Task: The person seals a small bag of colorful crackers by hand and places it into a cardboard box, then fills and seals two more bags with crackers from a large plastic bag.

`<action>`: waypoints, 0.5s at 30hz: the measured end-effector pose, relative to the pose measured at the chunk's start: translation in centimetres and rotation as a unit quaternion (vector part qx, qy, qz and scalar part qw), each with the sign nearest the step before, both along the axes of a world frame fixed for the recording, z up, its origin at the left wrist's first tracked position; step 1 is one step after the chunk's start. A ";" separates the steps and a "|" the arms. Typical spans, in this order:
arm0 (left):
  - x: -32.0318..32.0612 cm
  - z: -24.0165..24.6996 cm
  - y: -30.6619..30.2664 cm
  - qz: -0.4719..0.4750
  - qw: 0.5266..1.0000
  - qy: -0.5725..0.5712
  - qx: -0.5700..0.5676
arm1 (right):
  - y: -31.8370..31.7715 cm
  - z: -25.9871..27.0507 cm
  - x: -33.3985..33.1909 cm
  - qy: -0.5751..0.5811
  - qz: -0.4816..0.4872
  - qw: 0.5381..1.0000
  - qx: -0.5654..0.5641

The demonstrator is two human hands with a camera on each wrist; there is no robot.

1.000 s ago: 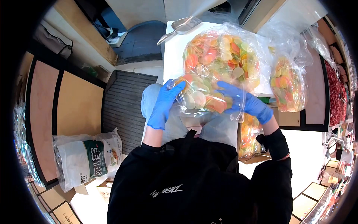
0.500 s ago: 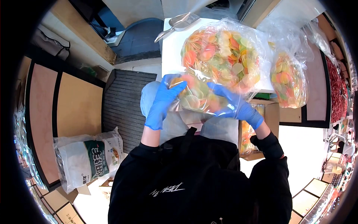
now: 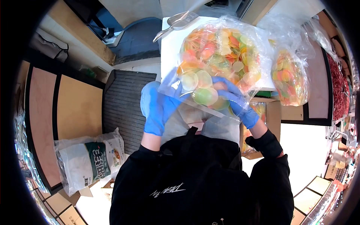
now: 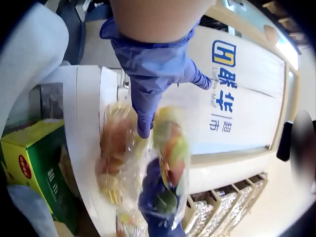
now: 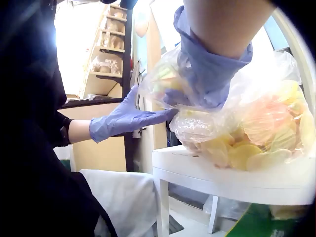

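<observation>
floor space at the person's left is taken by one printed white sack (image 3: 88, 159). further out, one small clear bag (image 3: 195, 90) of flat, round, pastel crisps is held in the air at the near edge of a smooth white counter (image 3: 169, 45). it is gripped by the curled right hand (image 3: 234, 98) and propped by the straight fingers of the left hand (image 3: 159, 108). both hands are gloved in blue. beyond, one big crinkled bag (image 3: 221, 45) is set on the counter, a second big bag (image 3: 290, 77) at its right, and one metal scoop (image 3: 176, 21) at the far edge.
</observation>
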State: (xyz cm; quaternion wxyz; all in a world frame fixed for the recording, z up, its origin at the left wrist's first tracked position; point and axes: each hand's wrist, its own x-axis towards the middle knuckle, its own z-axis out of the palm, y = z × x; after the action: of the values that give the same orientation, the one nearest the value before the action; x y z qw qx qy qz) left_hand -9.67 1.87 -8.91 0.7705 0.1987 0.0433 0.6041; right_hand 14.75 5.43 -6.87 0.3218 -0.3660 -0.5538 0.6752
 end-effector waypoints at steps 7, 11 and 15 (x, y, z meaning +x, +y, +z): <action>6.1 -1.5 -1.6 0.181 0.947 0.139 -0.228 | -1.7 0.9 -1.7 -0.121 0.078 0.975 0.168; 4.9 -2.1 -1.4 0.162 0.947 0.044 -0.272 | -1.8 2.5 -1.3 -0.075 0.097 0.984 0.130; 4.8 -1.5 -1.5 0.137 0.959 -0.070 -0.239 | -1.7 3.4 -0.8 -0.061 0.065 0.991 0.102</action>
State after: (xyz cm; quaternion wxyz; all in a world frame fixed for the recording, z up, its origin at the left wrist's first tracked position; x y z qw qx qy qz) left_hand -4.82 0.36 -10.36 0.7064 -0.0419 0.1588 0.6885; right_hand 13.92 3.78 -3.49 0.2782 -0.3353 -0.6608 0.6112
